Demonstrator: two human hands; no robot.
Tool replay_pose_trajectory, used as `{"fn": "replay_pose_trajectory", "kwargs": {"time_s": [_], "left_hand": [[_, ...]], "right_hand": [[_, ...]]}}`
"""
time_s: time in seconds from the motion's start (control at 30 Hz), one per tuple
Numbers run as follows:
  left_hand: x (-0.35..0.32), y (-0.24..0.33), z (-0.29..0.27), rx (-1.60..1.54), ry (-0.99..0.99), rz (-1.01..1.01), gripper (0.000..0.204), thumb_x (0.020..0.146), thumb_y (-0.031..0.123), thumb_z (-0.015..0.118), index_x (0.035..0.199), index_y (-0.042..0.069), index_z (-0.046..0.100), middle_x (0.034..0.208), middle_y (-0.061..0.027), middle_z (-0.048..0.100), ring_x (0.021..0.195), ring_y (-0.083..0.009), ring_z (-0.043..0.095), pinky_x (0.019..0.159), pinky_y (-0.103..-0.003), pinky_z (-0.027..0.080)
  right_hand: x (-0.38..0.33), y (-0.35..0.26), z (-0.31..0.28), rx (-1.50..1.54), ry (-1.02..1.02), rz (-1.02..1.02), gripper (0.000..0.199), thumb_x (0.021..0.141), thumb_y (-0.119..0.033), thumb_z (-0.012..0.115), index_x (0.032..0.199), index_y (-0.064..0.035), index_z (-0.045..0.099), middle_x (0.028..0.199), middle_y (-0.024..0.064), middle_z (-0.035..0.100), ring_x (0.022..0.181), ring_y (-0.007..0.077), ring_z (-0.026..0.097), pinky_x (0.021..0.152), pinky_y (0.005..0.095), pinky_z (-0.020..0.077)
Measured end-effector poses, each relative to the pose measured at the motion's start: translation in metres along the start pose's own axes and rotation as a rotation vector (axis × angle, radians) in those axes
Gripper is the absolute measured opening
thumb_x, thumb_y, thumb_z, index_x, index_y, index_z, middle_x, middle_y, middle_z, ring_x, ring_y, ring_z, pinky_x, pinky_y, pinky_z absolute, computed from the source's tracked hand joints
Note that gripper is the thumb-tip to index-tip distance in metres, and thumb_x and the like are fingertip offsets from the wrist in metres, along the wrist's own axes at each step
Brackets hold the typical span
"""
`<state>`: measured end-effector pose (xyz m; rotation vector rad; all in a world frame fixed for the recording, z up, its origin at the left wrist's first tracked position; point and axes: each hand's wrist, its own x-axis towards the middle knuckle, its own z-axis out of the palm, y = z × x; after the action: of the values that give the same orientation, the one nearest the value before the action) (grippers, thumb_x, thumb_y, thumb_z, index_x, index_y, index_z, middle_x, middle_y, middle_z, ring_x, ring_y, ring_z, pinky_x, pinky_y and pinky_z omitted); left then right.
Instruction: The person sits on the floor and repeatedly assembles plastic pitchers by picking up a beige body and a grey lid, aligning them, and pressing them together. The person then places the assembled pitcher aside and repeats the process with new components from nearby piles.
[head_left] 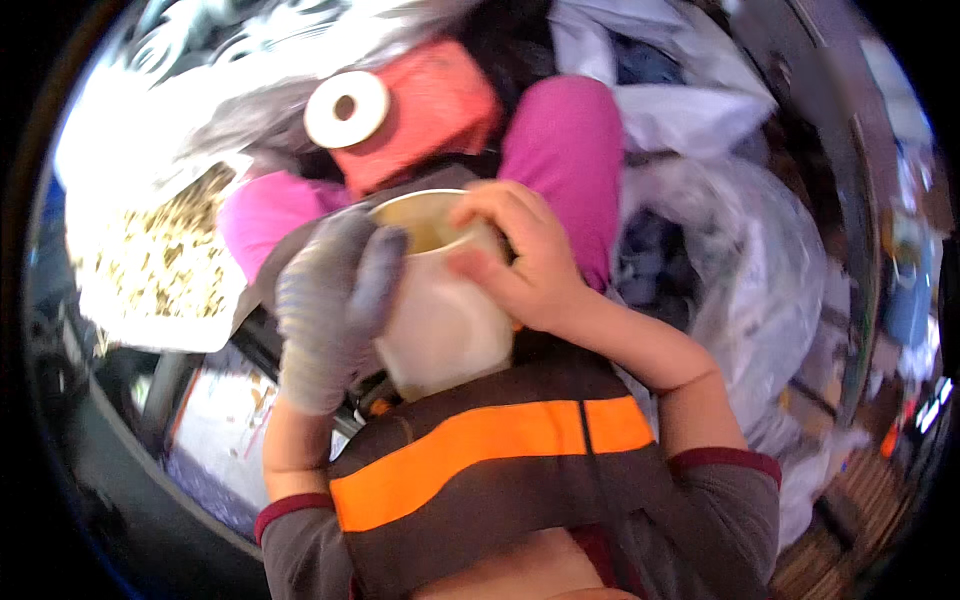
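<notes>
My left hand point(330, 305), in a grey knitted glove, wraps around the left side of a cream-coloured round container point(445, 320) held tilted against my chest. My bare right hand point(520, 260) grips the container's rim and right side, fingers curled over the open top. The inside of the container looks yellowish; what it holds is hidden. Below it is my brown top with an orange band point(480, 455).
A red block with a white ring-shaped roll point(347, 108) sits ahead. Pink fabric point(565, 150) lies beyond the container. At the left is a white tray of pale loose pieces point(160, 260). Clear plastic bags point(740, 280) pile up at the right.
</notes>
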<state>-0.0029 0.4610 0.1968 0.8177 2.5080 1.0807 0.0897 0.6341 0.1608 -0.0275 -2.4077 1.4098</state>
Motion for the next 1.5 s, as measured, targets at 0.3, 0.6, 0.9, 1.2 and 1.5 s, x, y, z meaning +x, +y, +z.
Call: {"fn": "replay_pose_trajectory", "kwargs": {"time_s": [0.3, 0.6, 0.9, 1.2, 1.5], "left_hand": [[0.04, -0.052, -0.007, -1.144, -0.467, -0.437, 0.036, 0.07, 0.018, 0.057, 0.102, 0.001, 0.057, 0.111, -0.0157, 0.059, 0.103, -0.023, 0.056, 0.091, -0.032, 0.044], [0.034, -0.064, 0.004, -1.204, -0.43, -0.496, 0.03, 0.073, 0.006, 0.061, 0.102, -0.001, 0.06, 0.098, -0.0103, 0.064, 0.092, -0.0195, 0.061, 0.083, -0.028, 0.049], [0.021, -0.075, -0.01, -1.059, -0.37, -0.541, 0.028, 0.075, 0.009, 0.061, 0.102, 0.001, 0.061, 0.091, -0.0056, 0.064, 0.086, -0.0155, 0.061, 0.08, -0.025, 0.047], [0.032, -0.081, -0.007, -1.061, -0.476, -0.564, 0.026, 0.077, 0.01, 0.061, 0.101, 0.0, 0.062, 0.09, -0.0052, 0.065, 0.084, -0.0139, 0.061, 0.079, -0.025, 0.047], [0.069, -0.057, 0.009, -1.042, -0.539, -0.434, 0.024, 0.078, 0.011, 0.062, 0.098, -0.003, 0.063, 0.088, -0.0065, 0.066, 0.078, -0.0122, 0.062, 0.073, -0.023, 0.049]], "right_hand": [[-0.148, 0.155, -0.12, -0.225, 0.1, 1.226, 0.04, 0.088, -0.037, 0.054, 0.097, 0.0014, 0.062, 0.091, 0.0128, 0.066, 0.084, 0.0261, 0.063, 0.075, 0.0348, 0.0478], [-0.29, 0.286, -0.064, -0.557, 0.083, 1.499, 0.05, 0.08, -0.044, 0.058, 0.094, 0.0032, 0.066, 0.101, 0.0281, 0.062, 0.102, 0.0409, 0.058, 0.085, 0.0421, 0.0466], [-0.215, 0.248, -0.12, -0.809, 0.229, 1.205, 0.044, 0.088, -0.037, 0.05, 0.118, -0.0064, 0.056, 0.111, 0.021, 0.061, 0.102, 0.0414, 0.057, 0.087, 0.0464, 0.0453], [-0.159, 0.23, -0.13, -0.428, 0.125, 1.315, 0.054, 0.084, -0.046, 0.054, 0.11, 0.0012, 0.059, 0.104, 0.0235, 0.062, 0.098, 0.0362, 0.059, 0.086, 0.0409, 0.0434], [-0.111, 0.015, -0.138, -0.889, -0.349, 0.956, 0.039, 0.081, -0.028, 0.063, 0.11, -0.0018, 0.059, 0.103, 0.0197, 0.064, 0.098, 0.0355, 0.06, 0.083, 0.0398, 0.0463]]}}
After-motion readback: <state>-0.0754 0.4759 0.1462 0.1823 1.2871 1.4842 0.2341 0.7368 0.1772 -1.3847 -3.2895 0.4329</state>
